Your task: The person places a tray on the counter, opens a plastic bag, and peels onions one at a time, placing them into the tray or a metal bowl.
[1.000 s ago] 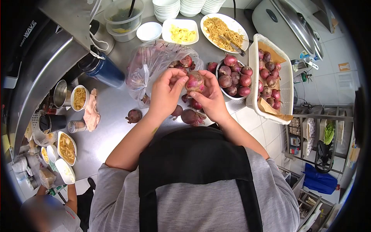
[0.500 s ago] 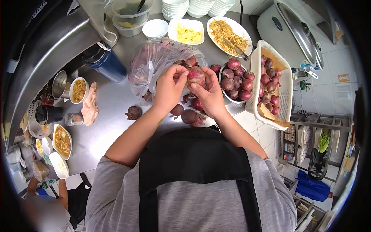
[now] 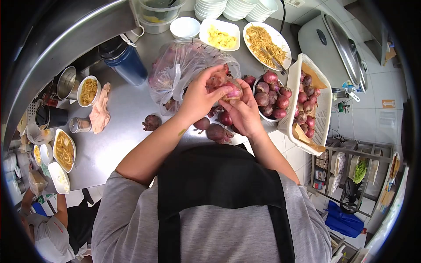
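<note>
A red onion (image 3: 234,90) with loose, papery skin is held between both hands above the steel table. My left hand (image 3: 205,94) curls over its left side, thumb pressed on it. From the right and below, my right hand (image 3: 245,109) cups the same onion. Behind my left hand lies a clear plastic bag (image 3: 175,70) with onions inside. Loose onions, among them a large one (image 3: 218,133) with shaggy skin and another (image 3: 152,122), rest on the table below the hands. To the right stands a bowl heaped with onions (image 3: 270,97).
A white basket (image 3: 293,83) of onions stands at the right. Noodles on a plate (image 3: 267,44), a dish of yellow pieces (image 3: 220,35) and stacked bowls (image 3: 237,8) are at the back. A blue flask (image 3: 125,63) stands left; a co-worker (image 3: 50,232) is lower left.
My left hand has shifted right and turned over the onion, its fingers now raised and curled. The view has shifted slightly, and more of the co-worker shows.
</note>
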Motion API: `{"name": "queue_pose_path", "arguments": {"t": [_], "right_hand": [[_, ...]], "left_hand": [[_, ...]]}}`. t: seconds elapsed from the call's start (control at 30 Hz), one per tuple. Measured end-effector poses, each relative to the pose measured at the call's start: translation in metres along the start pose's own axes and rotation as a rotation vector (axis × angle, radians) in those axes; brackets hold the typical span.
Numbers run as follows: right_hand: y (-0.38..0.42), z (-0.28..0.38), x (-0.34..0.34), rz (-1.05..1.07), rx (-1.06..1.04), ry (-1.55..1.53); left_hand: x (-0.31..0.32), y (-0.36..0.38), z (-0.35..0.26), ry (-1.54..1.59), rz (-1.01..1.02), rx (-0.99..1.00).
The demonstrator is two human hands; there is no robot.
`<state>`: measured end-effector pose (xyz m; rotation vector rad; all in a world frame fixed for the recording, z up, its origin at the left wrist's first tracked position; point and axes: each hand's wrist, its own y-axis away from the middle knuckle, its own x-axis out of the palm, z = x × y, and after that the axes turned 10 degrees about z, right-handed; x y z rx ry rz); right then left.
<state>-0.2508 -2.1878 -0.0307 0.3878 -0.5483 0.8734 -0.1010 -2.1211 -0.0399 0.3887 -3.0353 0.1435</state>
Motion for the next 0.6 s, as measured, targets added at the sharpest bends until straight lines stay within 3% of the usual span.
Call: {"name": "queue_pose_path", "arguments": {"t": [0.13,0.23,0.5,0.6], "right_hand": [[0.002,-0.001,-0.003,0.079,0.048,-0.037],[0.004,-0.002,0.000,0.060,0.070,-0.070],[0.002,0.003,-0.006,0.096,0.120,-0.171],[0.001,0.000,-0.012,0.034,0.123,-0.260]], "left_hand": [[-0.002,-0.004,0.010,-0.118,-0.102,0.087],[0.001,-0.004,0.000,0.014,-0.156,0.025],[-0.010,-0.007,-0.003,-0.104,-0.064,-0.030],[-0.008,-0.004,-0.003,0.025,0.026,-0.028]]}}
